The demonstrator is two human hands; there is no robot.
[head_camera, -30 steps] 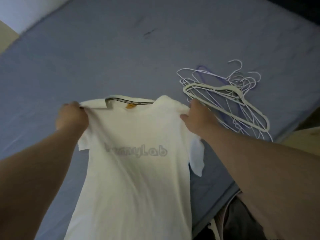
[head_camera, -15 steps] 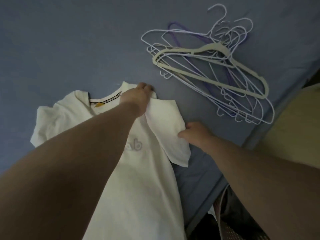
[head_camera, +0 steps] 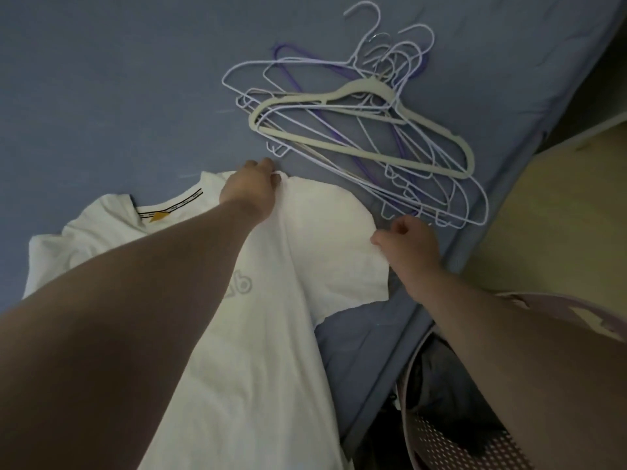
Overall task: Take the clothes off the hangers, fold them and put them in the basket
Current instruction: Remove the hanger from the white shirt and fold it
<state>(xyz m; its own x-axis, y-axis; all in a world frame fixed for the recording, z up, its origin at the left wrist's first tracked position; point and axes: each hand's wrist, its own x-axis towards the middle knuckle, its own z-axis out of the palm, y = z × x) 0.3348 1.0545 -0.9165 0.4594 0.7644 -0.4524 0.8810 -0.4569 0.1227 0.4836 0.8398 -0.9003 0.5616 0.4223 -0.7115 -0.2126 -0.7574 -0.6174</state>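
T-shirt [head_camera: 264, 334] flat on bed [head_camera: 101, 96], lower centre of frame, left hand [head_camera: 249, 189] fingers curled on shoulder seam to anchor it, right hand [head_camera: 409, 245] fingers pinching sleeve [head_camera: 332, 239] hem, probably to smooth sleeve before folding.

A white T-shirt [head_camera: 258, 334] lies spread on a blue bed [head_camera: 101, 96], collar pointing away, with a black-and-white neck tape and a small yellow tag inside. Faint grey lettering crosses the chest. Its right sleeve is stretched out flat, with the left hand [head_camera: 251, 188] gripping the shoulder seam and the right hand [head_camera: 407, 245] pinching the sleeve's edge. Just beyond the sleeve lies a tangled pile of hangers [head_camera: 412, 184], white and purple wire, with a thick cream hanger [head_camera: 356, 149] on top. A perforated basket [head_camera: 458, 446] holding dark clothes stands beside the bed.
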